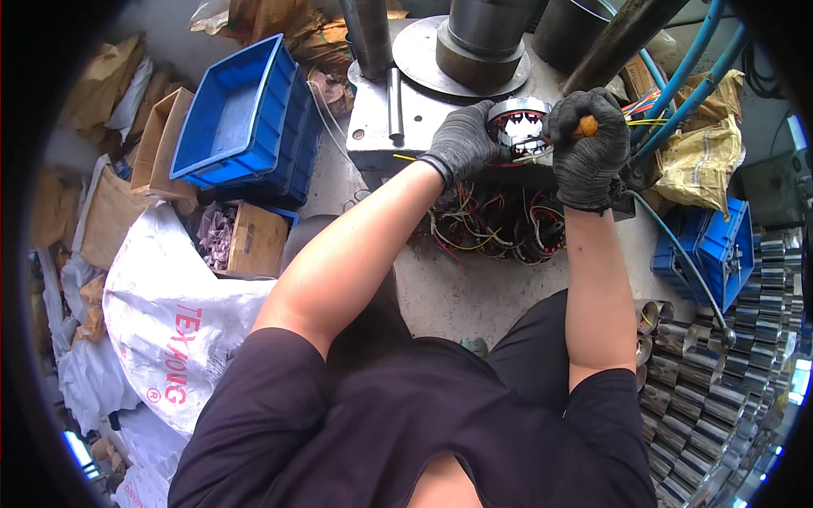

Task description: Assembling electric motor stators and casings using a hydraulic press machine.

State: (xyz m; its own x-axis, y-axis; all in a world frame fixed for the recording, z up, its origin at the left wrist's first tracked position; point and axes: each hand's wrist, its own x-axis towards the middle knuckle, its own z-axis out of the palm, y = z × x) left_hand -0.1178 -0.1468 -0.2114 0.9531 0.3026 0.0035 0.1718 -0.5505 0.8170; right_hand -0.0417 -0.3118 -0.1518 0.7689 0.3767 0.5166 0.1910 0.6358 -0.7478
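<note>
At the front edge of the machine table, my left hand (464, 146), in a dark grey knit glove, is closed on the left side of a motor stator (520, 106). This is a shiny metal ring with white-and-silver teeth inside, tilted toward me. My right hand (590, 161), gloved alike, is wrapped round the orange-brown handle (586, 126) of a tool, just right of the ring. A thin pale strip or shaft reaches from this hand toward the ring; the tool's working end is not clear. Coloured wires (652, 106) stick out behind my right hand.
A press column (481, 42) rises from a round plate on the machine table (373, 118). Wired stators (500, 233) lie below its edge. Blue crates (229, 114) and a white sack (182, 296) stand left; blue hoses (694, 93), another blue crate (711, 254) and stacked metal rings (703, 372) right.
</note>
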